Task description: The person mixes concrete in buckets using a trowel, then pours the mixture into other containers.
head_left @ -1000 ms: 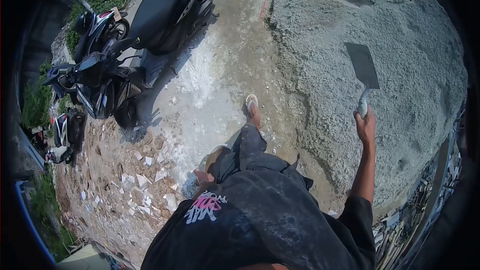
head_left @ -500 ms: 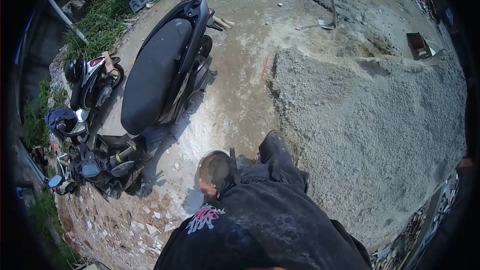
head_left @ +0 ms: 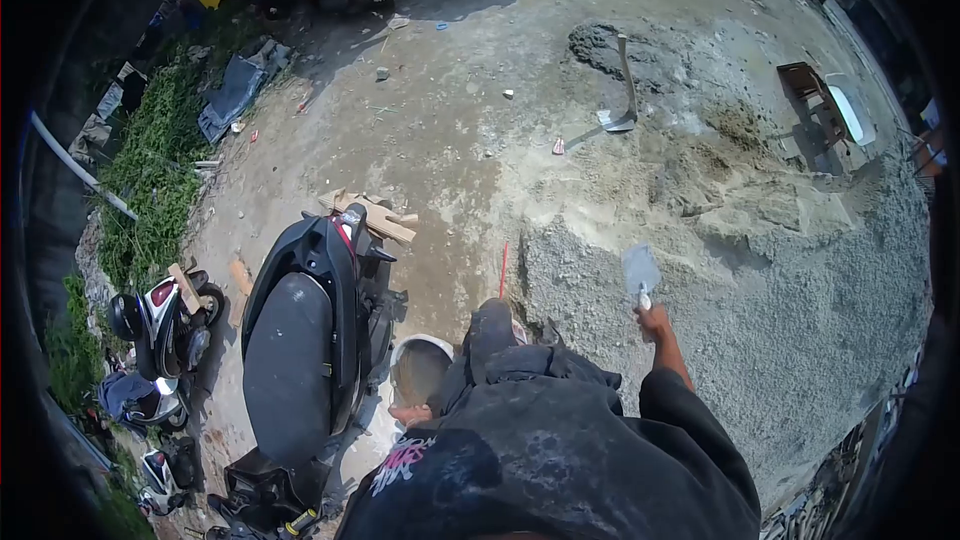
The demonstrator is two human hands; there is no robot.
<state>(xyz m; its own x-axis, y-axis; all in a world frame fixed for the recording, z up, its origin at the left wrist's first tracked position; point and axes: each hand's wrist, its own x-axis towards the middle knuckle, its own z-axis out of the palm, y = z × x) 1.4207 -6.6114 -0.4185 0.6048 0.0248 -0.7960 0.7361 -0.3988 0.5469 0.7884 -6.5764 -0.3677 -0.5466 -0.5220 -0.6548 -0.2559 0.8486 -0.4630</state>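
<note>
In my right hand (head_left: pixel 653 322) is a trowel (head_left: pixel 640 270), gripped by its pale handle. Its flat grey blade points away from me over the heap of grey sand or fine gravel (head_left: pixel 800 310). My left hand (head_left: pixel 408 414) is at the near rim of a round bucket (head_left: pixel 420 368), its fingers closed on the edge. The bucket sits beside my left leg, and its inside looks brownish; what it contains is hard to make out. Dark clothing hides part of the bucket's right side.
A black motorbike (head_left: pixel 290 340) stands close on my left, with wood pieces (head_left: pixel 370 215) past its tail. More scooters (head_left: pixel 170 310) are farther left. A hoe (head_left: pixel 627 90) stands beyond the heap. Ahead on the ground lies a red stick (head_left: pixel 503 270).
My right hand and the trowel have come into sight, reaching out to the right over the heap. My left hand stays at the bucket. The view has shifted, showing more ground ahead.
</note>
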